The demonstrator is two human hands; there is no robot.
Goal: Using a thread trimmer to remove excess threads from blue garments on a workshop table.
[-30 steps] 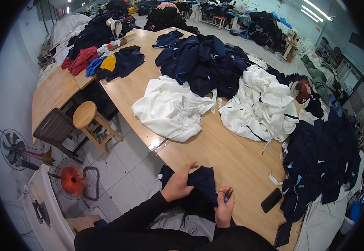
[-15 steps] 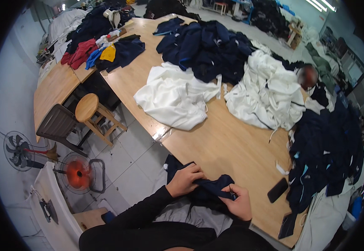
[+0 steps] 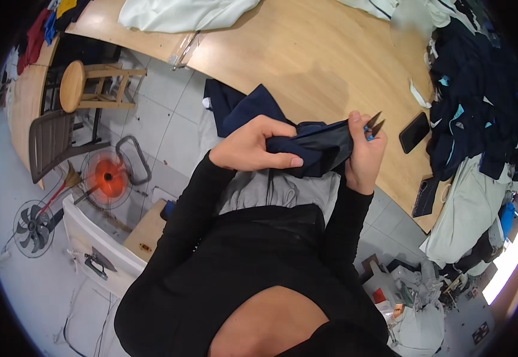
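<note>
A navy garment (image 3: 244, 110) hangs over the near edge of the wooden table and is stretched between my two hands. My left hand (image 3: 258, 143) pinches its cloth, thumb on top and fingers beneath. My right hand (image 3: 366, 152) holds the other end of the cloth. Small thread snips (image 3: 376, 124) with pointed blades and a bit of blue are tucked in that same hand, their tips sticking out past the fingers. The blades point away from the cloth. Part of the garment is hidden behind my left hand.
The wooden table (image 3: 306, 53) carries white cloth (image 3: 181, 13) at the far side, a black phone (image 3: 414, 132) and a dark flat piece (image 3: 425, 196) at right. A navy garment pile (image 3: 470, 101) lies beyond. At left are a stool (image 3: 73, 86), chair (image 3: 51, 140), fans (image 3: 107, 177) and an iron (image 3: 99, 262).
My view has tipped down toward my body. Both hands have spread apart, opening the navy cloth between them, and the snips' blades now show above my right hand.
</note>
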